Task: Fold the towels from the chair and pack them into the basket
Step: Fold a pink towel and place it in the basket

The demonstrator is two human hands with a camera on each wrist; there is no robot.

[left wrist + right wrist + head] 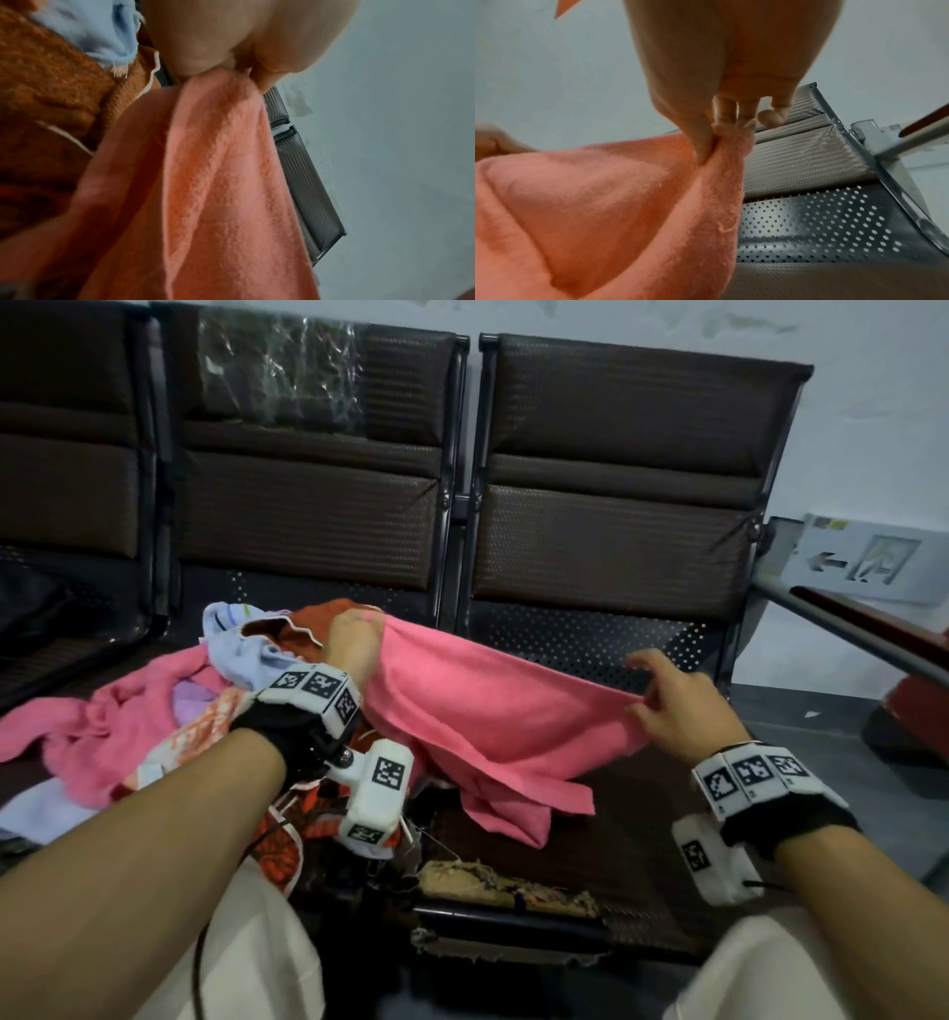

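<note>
A pink towel (493,711) hangs stretched between my two hands above the dark chair seat (616,855). My left hand (354,634) pinches its upper left corner; the left wrist view shows the pink towel (210,182) bunched under my left hand (231,69). My right hand (662,695) pinches the towel's right edge between thumb and fingers, the other fingers spread. In the right wrist view the right hand (713,142) grips the pink towel (598,192). Its lower part droops onto the seat. No basket is in view.
A heap of towels (154,726) lies on the left seat: pink, pale blue (236,639), rust-brown (318,618) and a red-patterned one (287,834). Dark chair backs (616,480) stand behind. A metal armrest (847,629) runs at the right. Frayed seat edge (503,886) lies in front.
</note>
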